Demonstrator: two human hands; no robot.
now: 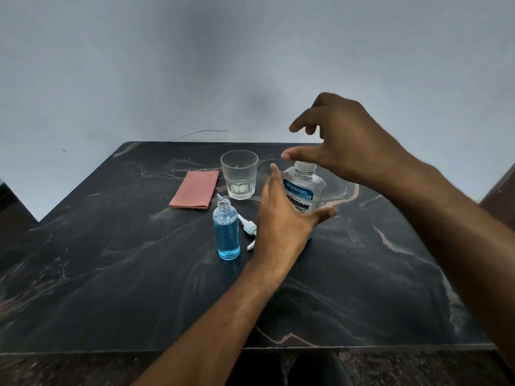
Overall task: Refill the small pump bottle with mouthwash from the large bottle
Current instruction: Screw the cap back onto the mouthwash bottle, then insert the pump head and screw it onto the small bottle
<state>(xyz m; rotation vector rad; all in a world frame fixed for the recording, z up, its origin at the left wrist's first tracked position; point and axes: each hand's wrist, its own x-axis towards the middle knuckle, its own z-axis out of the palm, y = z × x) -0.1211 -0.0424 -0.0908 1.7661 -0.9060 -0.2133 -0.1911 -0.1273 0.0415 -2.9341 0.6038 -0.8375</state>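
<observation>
The small clear bottle (226,232) stands upright mid-table with its neck uncovered, roughly three-quarters full of blue liquid. Its white pump head (246,227) lies on the table just to its right. The large mouthwash bottle (305,188) stands upright further right and looks mostly clear, with blue liquid only near its base. My left hand (281,218) is spread against the bottle's left front, fingers straight and thumb across the label, partly hiding it. My right hand (340,140) hovers over the bottle's whitish top, fingers apart, holding nothing.
An empty faceted glass (239,174) stands behind the small bottle. A folded pink cloth (196,192) lies to its left. The dark marble table (111,274) ends at a front edge near me, and a pale wall rises behind it.
</observation>
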